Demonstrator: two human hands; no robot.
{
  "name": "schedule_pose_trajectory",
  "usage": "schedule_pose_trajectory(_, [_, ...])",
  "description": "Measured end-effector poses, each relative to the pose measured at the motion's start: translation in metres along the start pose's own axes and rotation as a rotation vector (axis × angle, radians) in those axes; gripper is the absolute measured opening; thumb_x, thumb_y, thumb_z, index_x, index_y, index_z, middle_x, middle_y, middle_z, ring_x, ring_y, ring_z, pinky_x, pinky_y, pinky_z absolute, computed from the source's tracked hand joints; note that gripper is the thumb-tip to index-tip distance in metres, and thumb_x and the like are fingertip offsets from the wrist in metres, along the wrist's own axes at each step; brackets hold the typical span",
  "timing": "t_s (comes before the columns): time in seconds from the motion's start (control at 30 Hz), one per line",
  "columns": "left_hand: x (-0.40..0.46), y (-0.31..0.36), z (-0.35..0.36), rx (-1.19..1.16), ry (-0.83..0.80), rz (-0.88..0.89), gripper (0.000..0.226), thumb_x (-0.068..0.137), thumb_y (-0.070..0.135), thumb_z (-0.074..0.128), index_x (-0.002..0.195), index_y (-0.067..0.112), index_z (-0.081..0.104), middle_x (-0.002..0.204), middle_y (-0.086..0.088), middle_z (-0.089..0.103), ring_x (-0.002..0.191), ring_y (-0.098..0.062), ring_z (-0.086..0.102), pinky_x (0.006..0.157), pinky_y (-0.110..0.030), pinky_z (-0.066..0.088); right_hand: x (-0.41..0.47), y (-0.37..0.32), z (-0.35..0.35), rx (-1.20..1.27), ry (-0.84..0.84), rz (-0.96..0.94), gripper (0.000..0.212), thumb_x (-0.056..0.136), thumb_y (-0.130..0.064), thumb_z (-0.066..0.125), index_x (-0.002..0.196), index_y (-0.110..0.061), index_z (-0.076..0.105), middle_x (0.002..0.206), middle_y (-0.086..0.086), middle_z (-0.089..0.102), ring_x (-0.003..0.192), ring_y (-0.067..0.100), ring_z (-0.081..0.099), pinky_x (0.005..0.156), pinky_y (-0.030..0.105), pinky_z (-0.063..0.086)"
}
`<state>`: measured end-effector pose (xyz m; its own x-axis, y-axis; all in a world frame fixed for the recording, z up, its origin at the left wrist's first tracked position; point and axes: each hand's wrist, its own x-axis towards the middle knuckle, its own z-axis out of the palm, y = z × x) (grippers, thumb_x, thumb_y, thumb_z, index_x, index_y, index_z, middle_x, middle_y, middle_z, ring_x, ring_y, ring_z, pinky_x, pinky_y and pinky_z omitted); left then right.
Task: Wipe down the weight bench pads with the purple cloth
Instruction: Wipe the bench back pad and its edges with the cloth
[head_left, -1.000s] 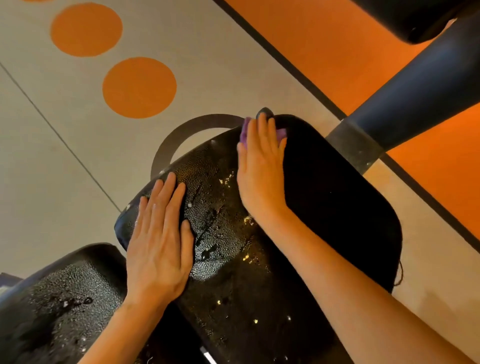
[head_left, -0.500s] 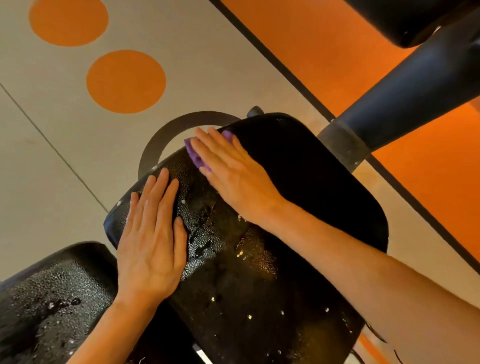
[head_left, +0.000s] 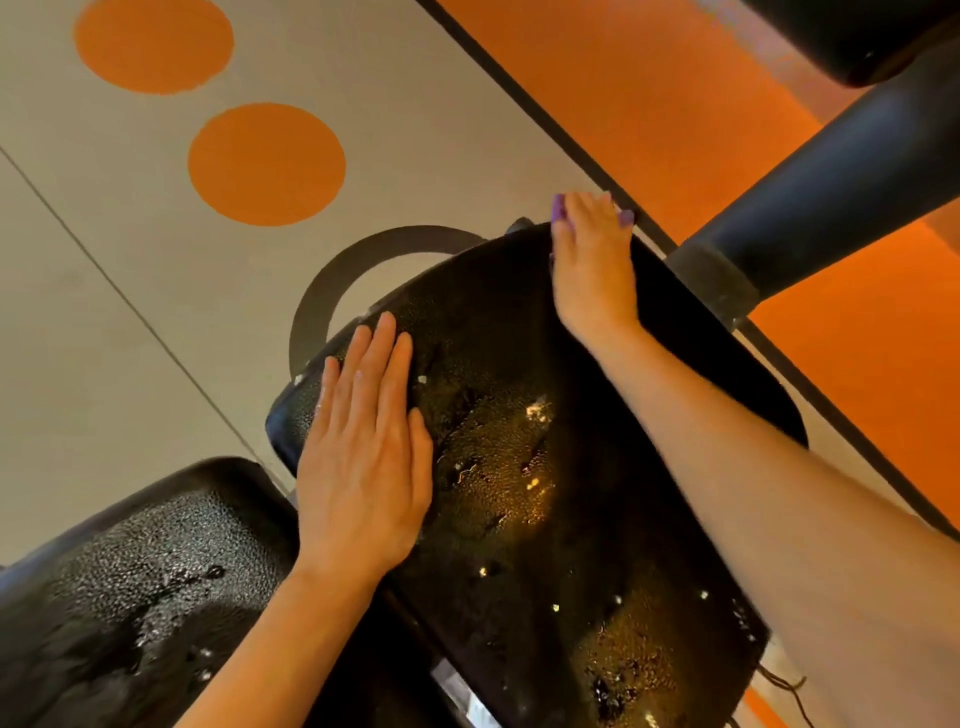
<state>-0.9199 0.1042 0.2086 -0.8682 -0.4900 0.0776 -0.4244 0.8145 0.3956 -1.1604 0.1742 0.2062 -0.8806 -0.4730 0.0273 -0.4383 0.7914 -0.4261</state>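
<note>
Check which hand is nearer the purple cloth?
Right. The right hand presses on the purple cloth at the pad's far edge; the left hand lies flat on the pad's near left side, apart from it.

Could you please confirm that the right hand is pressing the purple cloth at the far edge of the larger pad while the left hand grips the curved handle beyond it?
Not quite. In the head view the left hand lies flat on the larger pad, not on the curved handle. The rest holds: the right hand presses the purple cloth at that pad's far edge.
</note>
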Motion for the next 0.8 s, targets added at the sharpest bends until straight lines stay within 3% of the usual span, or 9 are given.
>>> schedule_pose_trajectory(0.07, [0.0,0.0,0.001,0.009,0.005,0.004,0.055,0.1,0.025,0.035,0.151,0.007,0.028,0.161,-0.01,0.022,0.151,-0.022,0.014,0.125,-0.035,0.003,-0.026,-0.037,0.019,-0.039,0.053,-0.086,0.03,0.099,-0.018,0.038,0.122,-0.011,0.056,0.127,0.008,0.055,0.126,0.029,0.045,0.11,0.045,0.031])
schedule_pose_trajectory(0.13, [-0.001,0.0,0.0,0.012,0.007,-0.003,0.056,0.1,0.025,0.035,0.152,0.006,0.027,0.161,-0.01,0.022,0.151,-0.022,0.013,0.125,-0.034,0.002,-0.062,-0.066,0.024,-0.002,-0.114,-0.423,0.034,0.1,-0.018,0.038,0.13,-0.012,0.052,0.138,0.008,0.05,0.133,0.024,0.039,0.113,0.04,0.027])
schedule_pose_trajectory(0.2, [0.0,0.0,0.0,0.01,0.004,-0.002,0.056,0.1,0.025,0.034,0.152,0.007,0.027,0.161,-0.009,0.021,0.151,-0.021,0.012,0.125,-0.033,0.001,-0.06,-0.052,0.009,0.039,-0.281,-0.577,0.042,0.102,-0.021,0.036,0.143,-0.015,0.039,0.152,0.006,0.036,0.142,0.019,0.027,0.119,0.036,0.019])
schedule_pose_trajectory(0.23, [0.0,0.001,0.0,0.011,0.0,-0.001,0.056,0.1,0.025,0.034,0.152,0.007,0.026,0.162,-0.009,0.021,0.151,-0.02,0.012,0.125,-0.032,0.0,-0.045,-0.035,0.003,0.026,-0.265,-0.54,0.042,0.102,-0.02,0.036,0.144,-0.015,0.038,0.151,0.006,0.036,0.141,0.02,0.03,0.118,0.036,0.023])
schedule_pose_trajectory(0.3, [0.0,0.0,0.001,0.009,0.014,-0.006,0.056,0.1,0.025,0.035,0.152,0.007,0.027,0.162,-0.008,0.02,0.151,-0.02,0.012,0.124,-0.032,0.0,-0.005,0.0,-0.002,0.032,-0.17,-0.233,0.038,0.102,-0.02,0.036,0.138,-0.011,0.044,0.142,0.009,0.044,0.134,0.024,0.038,0.114,0.04,0.031])
schedule_pose_trajectory(0.37, [0.0,0.0,0.002,0.005,0.026,-0.003,0.055,0.1,0.025,0.035,0.152,0.007,0.027,0.161,-0.009,0.021,0.151,-0.021,0.013,0.125,-0.033,0.002,0.007,0.007,0.003,0.066,-0.104,-0.022,0.043,0.102,-0.031,0.031,0.135,-0.008,0.046,0.145,0.011,0.043,0.141,0.027,0.029,0.118,0.046,0.019])
schedule_pose_trajectory(0.5, [-0.001,0.001,0.002,0.007,0.037,0.001,0.054,0.1,0.023,0.036,0.151,0.005,0.028,0.16,-0.011,0.024,0.151,-0.023,0.016,0.124,-0.038,0.007,-0.081,0.0,-0.003,0.147,-0.257,-0.296,0.049,0.103,-0.027,0.032,0.15,-0.017,0.024,0.159,-0.001,0.017,0.148,0.012,0.007,0.122,0.04,0.007])
schedule_pose_trajectory(0.63, [-0.001,0.002,0.0,-0.005,0.04,0.003,0.054,0.1,0.022,0.037,0.151,0.005,0.029,0.16,-0.011,0.024,0.151,-0.024,0.016,0.124,-0.038,0.008,-0.16,0.037,-0.034,0.046,-0.373,-0.518,0.054,0.099,-0.029,0.029,0.151,-0.016,0.019,0.16,-0.004,0.014,0.148,0.012,0.006,0.121,0.039,0.013])
schedule_pose_trajectory(0.8, [-0.002,0.003,0.0,-0.021,0.037,-0.006,0.054,0.1,0.023,0.036,0.15,0.004,0.031,0.16,-0.011,0.025,0.151,-0.024,0.016,0.125,-0.037,0.006,-0.066,-0.019,0.009,0.031,-0.202,-0.371,0.048,0.102,-0.024,0.031,0.147,-0.008,0.03,0.157,0.011,0.025,0.147,0.023,0.016,0.12,0.045,0.015])
